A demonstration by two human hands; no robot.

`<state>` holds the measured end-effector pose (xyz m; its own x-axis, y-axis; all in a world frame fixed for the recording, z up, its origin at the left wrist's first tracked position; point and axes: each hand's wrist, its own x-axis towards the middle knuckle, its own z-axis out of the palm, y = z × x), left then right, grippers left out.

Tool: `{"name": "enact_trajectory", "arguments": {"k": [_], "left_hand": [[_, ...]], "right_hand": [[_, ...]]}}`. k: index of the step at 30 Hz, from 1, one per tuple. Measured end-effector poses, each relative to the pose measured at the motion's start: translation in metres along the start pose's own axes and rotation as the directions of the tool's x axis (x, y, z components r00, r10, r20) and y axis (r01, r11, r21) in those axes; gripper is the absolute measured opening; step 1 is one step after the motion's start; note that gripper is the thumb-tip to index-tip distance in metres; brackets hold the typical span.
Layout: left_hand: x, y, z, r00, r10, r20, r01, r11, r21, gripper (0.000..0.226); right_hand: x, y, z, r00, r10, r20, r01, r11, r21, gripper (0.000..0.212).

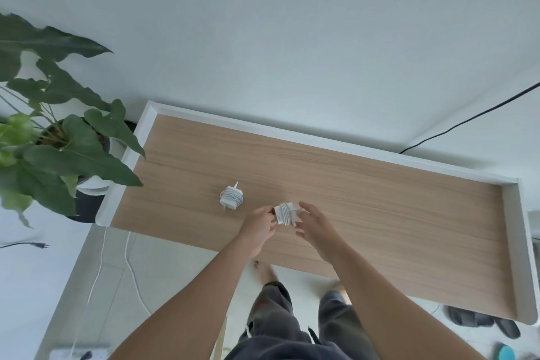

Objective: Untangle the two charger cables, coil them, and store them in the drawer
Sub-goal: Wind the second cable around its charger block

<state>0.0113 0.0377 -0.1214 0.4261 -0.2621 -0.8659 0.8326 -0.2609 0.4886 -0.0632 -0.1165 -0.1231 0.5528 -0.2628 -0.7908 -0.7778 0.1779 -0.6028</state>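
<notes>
Left hand (261, 226) pinches charger (285, 214); right hand (317, 231) open.

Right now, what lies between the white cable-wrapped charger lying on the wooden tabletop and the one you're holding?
Head view: bare wooden tabletop, then the left hand pinching the held white charger.

Broad bare wood of the tabletop (380, 190) lies open to the right of the right hand (317, 231) and toward the back. A raised white rim (263, 129) walls the left, back and right edges; the front edge is open. Left of the left hand (260, 228), which pinches a wound charger (286, 215), a coiled charger (230, 199) lies near, and plant leaves (87, 155) overhang the left rim
</notes>
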Motion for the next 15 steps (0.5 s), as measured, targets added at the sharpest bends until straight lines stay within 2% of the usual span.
{"name": "enact_trajectory", "arguments": {"k": [7, 12, 15], "left_hand": [[0.009, -0.009, -0.003, 0.998, 0.013, 0.061, -0.009, 0.998, -0.064, 0.045], [0.008, -0.024, -0.011, 0.993, 0.078, -0.093, -0.085, 0.993, -0.077, 0.053], [-0.005, -0.036, -0.017, 0.976, 0.108, -0.187, -0.125, 0.989, -0.079, 0.042]], "right_hand": [[0.01, 0.006, -0.006, 0.999, -0.025, 0.023, 0.027, 0.991, -0.132, 0.061], [0.007, 0.021, -0.025, 0.997, -0.074, 0.029, 0.079, 0.961, -0.265, 0.079], [-0.002, 0.034, -0.04, 0.996, -0.089, 0.017, 0.09, 0.955, -0.283, 0.065]]}}
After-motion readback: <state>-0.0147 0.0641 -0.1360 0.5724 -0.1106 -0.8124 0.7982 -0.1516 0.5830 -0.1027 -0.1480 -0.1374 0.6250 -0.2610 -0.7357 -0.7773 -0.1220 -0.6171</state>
